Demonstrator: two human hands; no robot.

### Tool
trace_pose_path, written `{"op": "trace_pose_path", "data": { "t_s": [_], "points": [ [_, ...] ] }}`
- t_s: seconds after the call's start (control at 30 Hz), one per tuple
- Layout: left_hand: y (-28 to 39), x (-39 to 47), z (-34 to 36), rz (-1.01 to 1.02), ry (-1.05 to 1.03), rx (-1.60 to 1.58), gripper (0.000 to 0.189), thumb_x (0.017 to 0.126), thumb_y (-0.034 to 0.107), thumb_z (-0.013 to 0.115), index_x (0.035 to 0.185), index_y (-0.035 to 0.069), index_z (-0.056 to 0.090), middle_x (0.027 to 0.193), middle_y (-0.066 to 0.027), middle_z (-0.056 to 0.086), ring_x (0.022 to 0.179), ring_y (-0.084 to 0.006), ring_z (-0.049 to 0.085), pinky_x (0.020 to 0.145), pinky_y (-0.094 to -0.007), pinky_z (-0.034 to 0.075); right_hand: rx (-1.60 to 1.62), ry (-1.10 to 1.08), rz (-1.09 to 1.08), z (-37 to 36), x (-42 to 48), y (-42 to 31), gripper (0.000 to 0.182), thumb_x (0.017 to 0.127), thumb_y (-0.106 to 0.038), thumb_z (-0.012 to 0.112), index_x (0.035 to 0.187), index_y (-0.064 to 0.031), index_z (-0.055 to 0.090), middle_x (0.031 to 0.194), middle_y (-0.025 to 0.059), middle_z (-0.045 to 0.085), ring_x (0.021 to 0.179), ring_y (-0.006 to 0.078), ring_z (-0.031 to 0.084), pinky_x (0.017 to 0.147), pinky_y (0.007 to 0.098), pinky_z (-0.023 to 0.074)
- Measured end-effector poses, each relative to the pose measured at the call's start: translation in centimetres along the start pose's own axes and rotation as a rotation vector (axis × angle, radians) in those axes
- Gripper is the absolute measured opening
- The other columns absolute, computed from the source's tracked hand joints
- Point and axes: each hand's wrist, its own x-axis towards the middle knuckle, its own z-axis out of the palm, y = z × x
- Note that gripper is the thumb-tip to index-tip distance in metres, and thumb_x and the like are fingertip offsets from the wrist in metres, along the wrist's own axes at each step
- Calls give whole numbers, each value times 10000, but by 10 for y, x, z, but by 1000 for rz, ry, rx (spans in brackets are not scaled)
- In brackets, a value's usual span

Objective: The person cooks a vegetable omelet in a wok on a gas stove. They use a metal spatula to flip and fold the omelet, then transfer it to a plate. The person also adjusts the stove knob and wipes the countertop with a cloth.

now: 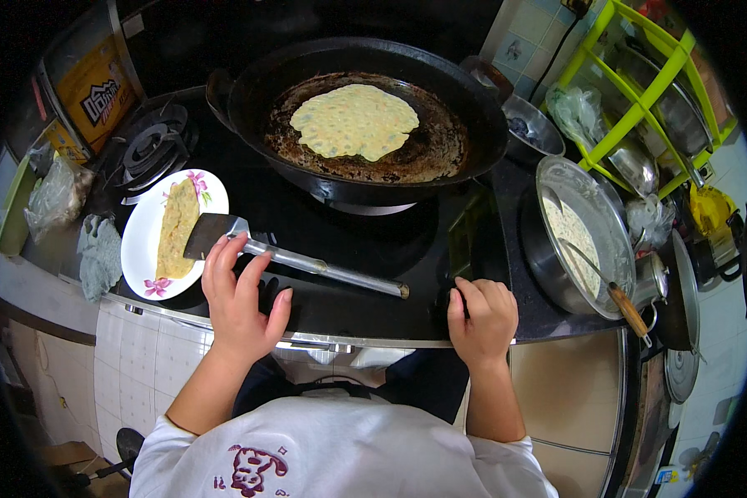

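Observation:
Fingers spread, my left hand (239, 286) reaches over the neck of a metal spatula (311, 264); its fingertips are at the metal, with the thumb well apart. The spatula's blade lies on a white floral plate (138, 249), against a folded pancake (177, 233). The handle extends rightward over the black glass hob. At the hob's front edge, my right hand (482, 317) has loosely curled fingers; what they touch underneath is hidden. Farther back, a flat pale-yellow pancake (358, 121) with darker flecks lies in a large black wok (436, 171).
Right of the hob stands a metal pot (551, 277) of pale batter, with a wooden-handled ladle (625, 305) in it. Behind it are a small metal bowl (548, 140) and a green rack (644, 99). A bare burner (155, 146) and a grey cloth (98, 255) are at left.

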Motion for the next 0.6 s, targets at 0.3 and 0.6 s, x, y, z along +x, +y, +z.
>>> {"op": "trace_pose_path", "data": {
  "t_s": [0.3, 0.6],
  "points": [
    [1, 0, 0, -6, 1, 1, 446, 776, 196, 668, 1173, 24, 557, 1394, -237, 431, 1304, -448, 368, 1085, -535, 266, -3, -11, 4, 0, 0, -1, 160, 777, -171, 690, 888, -56, 709, 806, 75, 634, 745, 257, 599, 666, 376, 452],
    [2, 1, 0, -1, 3, 10, 455, 777, 193, 668, 1182, 20, 555, 1387, -237, 437, 1303, -448, 371, 1083, -532, 270, -1, 0, 1, 0, 1, -2, 146, 781, -167, 683, 868, -51, 706, 795, 77, 631, 736, 257, 596, 664, 376, 458]
  ]
}}
